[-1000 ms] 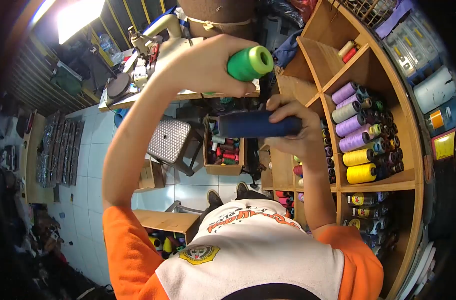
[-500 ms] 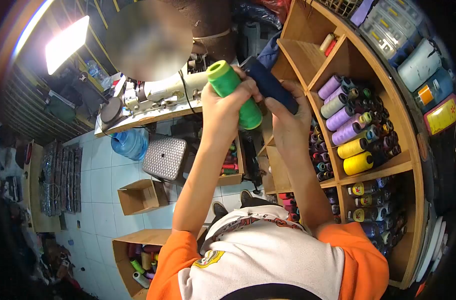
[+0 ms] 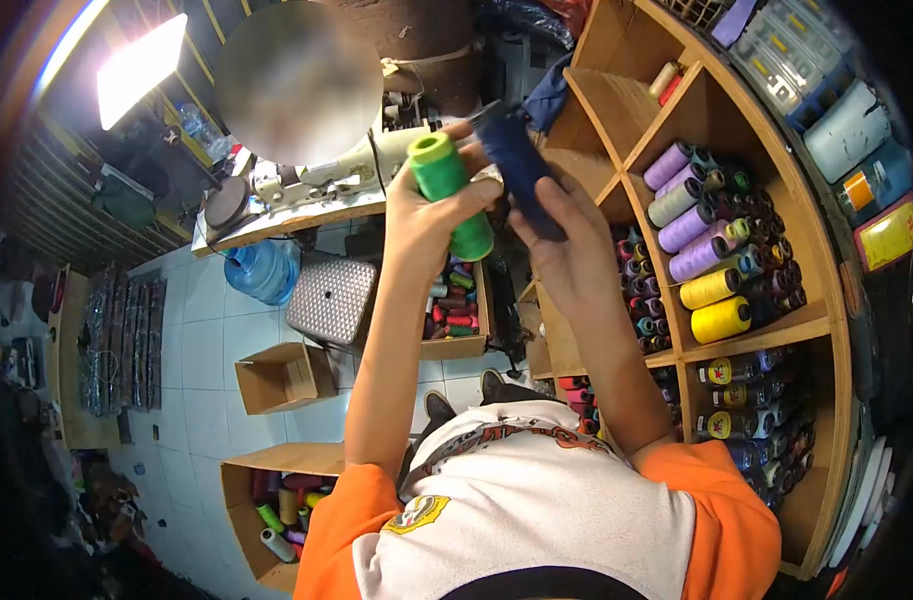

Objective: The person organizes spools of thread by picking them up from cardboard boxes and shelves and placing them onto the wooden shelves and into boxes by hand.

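Note:
My left hand (image 3: 432, 215) is wrapped round a green thread spool (image 3: 440, 172), whose lighter top end faces up. In my right hand (image 3: 574, 235) is a dark navy thread spool (image 3: 522, 172), tilted with its upper end to the left. The two spools are held up close together, a small gap between them. Behind them is a white sewing machine (image 3: 352, 170) on a table. Right of my right hand stands a wooden shelf (image 3: 679, 352) with purple, grey and yellow thread spools (image 3: 710, 288) lying in its compartments.
A cardboard box of spools (image 3: 455, 348) is below my hands. An opened small carton (image 3: 285, 378) and another box with spools (image 3: 282, 462) rest on the tiled floor. A stool (image 3: 332, 297) and a blue water jug (image 3: 262, 270) stand by the table (image 3: 302, 230).
Both hands have shifted slightly left. The navy spool has turned more upright, and the gap between the upper parts of the two spools has widened.

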### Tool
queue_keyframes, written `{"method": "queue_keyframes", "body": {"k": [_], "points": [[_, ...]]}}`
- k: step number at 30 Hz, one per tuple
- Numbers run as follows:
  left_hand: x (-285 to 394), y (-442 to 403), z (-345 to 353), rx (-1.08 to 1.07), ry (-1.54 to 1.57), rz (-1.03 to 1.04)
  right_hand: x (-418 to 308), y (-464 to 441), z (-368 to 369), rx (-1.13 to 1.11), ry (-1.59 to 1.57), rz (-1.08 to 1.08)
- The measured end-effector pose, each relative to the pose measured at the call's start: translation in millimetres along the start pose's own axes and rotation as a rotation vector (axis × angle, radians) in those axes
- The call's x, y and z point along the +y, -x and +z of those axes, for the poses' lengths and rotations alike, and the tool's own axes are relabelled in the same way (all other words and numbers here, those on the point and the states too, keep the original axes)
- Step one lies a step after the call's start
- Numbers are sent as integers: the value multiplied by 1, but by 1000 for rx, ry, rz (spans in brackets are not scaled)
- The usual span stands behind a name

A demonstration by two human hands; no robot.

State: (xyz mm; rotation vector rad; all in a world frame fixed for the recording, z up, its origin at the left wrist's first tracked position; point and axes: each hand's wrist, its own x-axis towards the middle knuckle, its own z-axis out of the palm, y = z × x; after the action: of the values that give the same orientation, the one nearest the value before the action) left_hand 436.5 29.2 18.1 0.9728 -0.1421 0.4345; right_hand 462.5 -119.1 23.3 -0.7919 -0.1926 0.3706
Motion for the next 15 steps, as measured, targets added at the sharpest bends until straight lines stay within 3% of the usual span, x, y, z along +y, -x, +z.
{"method": "queue_keyframes", "body": {"k": [3, 6, 10, 14, 15], "points": [[-9, 3, -3, 62, -148, -77, 18, 6, -1, -29, 92, -60], [-17, 11, -7, 92, -96, -127, 28, 5, -15, -16, 482, -184], [-37, 19, -14, 159, -253, -143, 53, 1, -39, 2, 936, -539], [-65, 28, -41, 142, -448, -71, 64, -2, -72, -127, 1051, -257], [-75, 32, -57, 74, -520, -93, 65, -2, -81, -132, 842, 19]]}}
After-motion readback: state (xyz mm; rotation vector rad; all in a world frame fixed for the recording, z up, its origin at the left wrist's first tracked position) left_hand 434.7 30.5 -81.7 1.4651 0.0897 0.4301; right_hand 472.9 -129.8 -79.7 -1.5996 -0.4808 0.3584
